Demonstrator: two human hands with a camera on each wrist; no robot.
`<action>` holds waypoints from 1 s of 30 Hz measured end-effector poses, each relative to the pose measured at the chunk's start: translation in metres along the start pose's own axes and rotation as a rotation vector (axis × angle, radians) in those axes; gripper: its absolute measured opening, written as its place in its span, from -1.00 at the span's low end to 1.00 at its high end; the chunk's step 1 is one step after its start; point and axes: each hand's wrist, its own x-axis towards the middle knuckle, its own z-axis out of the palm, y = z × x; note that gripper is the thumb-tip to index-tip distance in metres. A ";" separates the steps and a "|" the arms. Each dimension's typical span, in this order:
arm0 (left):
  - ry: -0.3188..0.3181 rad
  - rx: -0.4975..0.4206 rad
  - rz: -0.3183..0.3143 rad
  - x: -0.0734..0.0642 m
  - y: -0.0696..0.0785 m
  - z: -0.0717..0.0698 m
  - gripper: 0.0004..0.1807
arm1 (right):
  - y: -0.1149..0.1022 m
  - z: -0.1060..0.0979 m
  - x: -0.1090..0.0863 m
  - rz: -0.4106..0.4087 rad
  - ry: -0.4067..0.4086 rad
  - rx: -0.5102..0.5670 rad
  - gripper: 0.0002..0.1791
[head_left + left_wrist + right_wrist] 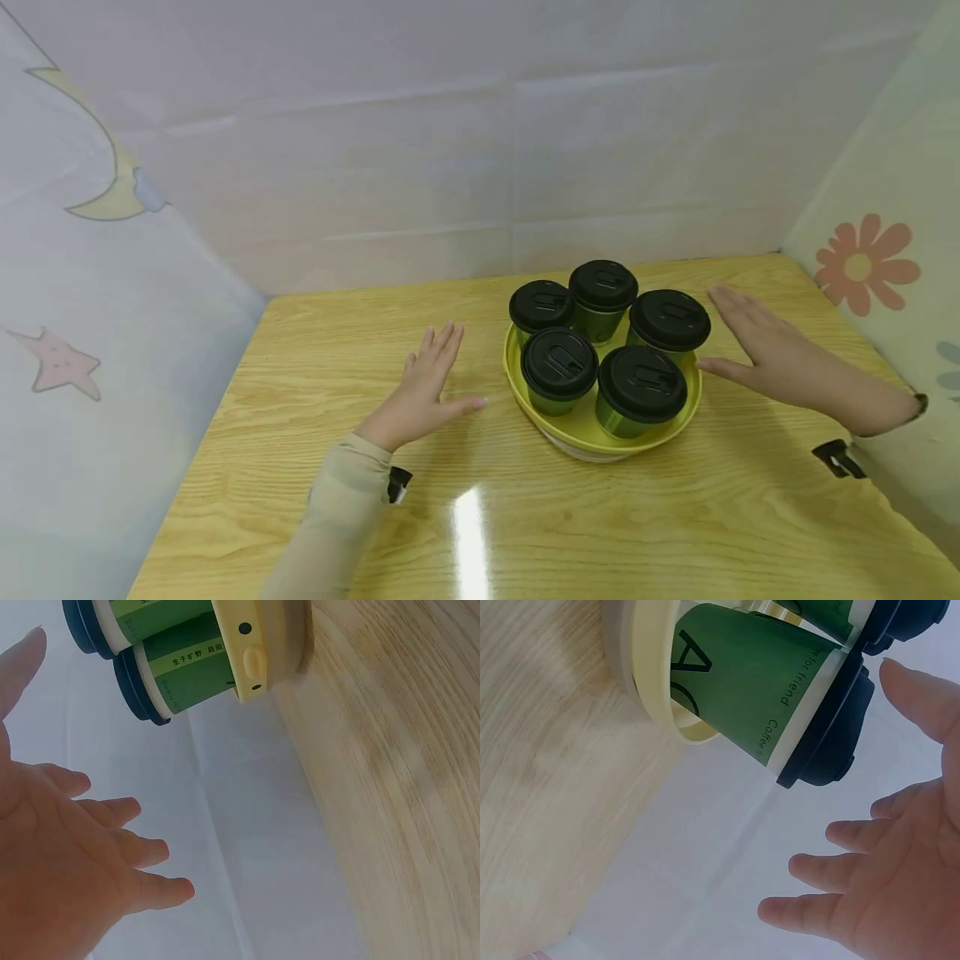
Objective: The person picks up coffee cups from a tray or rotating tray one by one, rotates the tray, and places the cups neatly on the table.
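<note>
cups [642,385] on yellow tray [582,425] between hands [417,392] [780,357]

In the head view, a long sleeve of pale cream cloth [337,500] covers the person's left arm, low in the frame and left of centre. Its softly wrinkled cuff [364,448] ends at the wrist, leaving the left hand [420,392] bare. Beside the cuff sits a small, black, angular device [398,483] with a lighter patch (finer details are too small to tell). At lower right, a pale, loose-looking cloth sleeve [903,454] has a dark strip [922,406] by the wrist and another small, black, blocky device [834,457]; the right hand [787,362] is bare too.
</note>
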 end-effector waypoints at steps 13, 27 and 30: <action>0.007 -0.049 -0.008 0.001 0.003 0.003 0.10 | 0.005 0.005 -0.008 0.072 -0.010 0.105 0.11; 0.015 -0.070 -0.002 0.001 0.005 0.008 0.11 | 0.012 0.015 -0.016 0.132 -0.054 0.198 0.08; 0.013 -0.077 -0.001 0.001 0.006 0.009 0.11 | 0.013 0.017 -0.017 0.135 -0.059 0.219 0.07</action>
